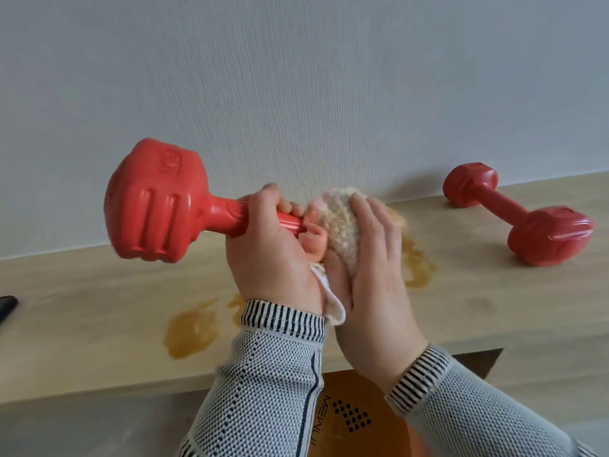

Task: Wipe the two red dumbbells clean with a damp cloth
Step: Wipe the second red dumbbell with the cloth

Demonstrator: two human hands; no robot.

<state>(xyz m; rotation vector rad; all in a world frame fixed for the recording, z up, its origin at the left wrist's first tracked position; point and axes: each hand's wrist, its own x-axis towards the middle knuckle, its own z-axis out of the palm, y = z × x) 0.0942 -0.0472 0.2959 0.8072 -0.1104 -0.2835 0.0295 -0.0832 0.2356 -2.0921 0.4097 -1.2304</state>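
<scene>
Nearest to the camera are two sleeves of grey knitted fabric with striped cuffs, above an orange box with dark dots. The left hand [267,252] has its fingers curled around the handle of a red plastic dumbbell with ribbed blocky heads [155,202], and holds it in the air over the light wooden shelf [82,311]. The right hand [365,268] presses a fluffy cream and pink cloth [333,222] around the near head of this dumbbell, which is fully covered; its fingers lie curved over the cloth. On the shelf, below the hands, are some amber wet-looking stains [191,334]. Farther right, the second red dumbbell [517,219] lies on the shelf against the pale wall [296,77], well apart from the hands.

I judge that the wiping of the first dumbbell is in progress. Next, the cloth should pass along the handle and the other head; this needs a changed grip.
</scene>
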